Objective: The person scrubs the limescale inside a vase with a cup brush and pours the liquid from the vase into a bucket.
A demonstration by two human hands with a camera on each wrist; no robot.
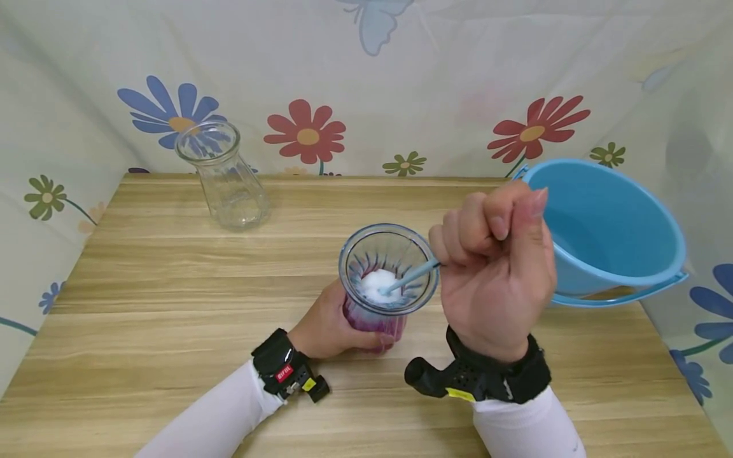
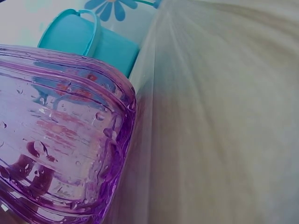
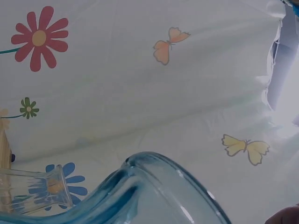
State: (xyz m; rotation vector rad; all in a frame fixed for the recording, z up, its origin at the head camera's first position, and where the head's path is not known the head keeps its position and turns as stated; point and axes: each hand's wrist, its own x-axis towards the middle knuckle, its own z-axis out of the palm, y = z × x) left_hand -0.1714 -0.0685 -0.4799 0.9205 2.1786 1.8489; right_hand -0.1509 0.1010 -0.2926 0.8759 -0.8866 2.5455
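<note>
A glass vase (image 1: 378,321), blue at its wavy rim and purple toward the base, stands tilted in the grip of my left hand (image 1: 329,324) in the head view. Its wet purple base (image 2: 65,140) fills the left side of the left wrist view, with water drops on it. My right hand (image 1: 495,267), raised at the vase's right, holds the thin light-blue handle of a cleaning brush (image 1: 415,273). The brush's white, fluffy-looking head is down inside the vase. In the right wrist view the blue rim (image 3: 173,186) shows at the bottom, with a fingertip at the lower right corner.
A clear glass vase (image 1: 237,194) stands at the back left of the wooden table (image 1: 143,331). At the right is a blue bucket (image 1: 607,216) with its handle lowered toward the front. A flower-printed curtain (image 1: 446,83) surrounds the table's back and sides.
</note>
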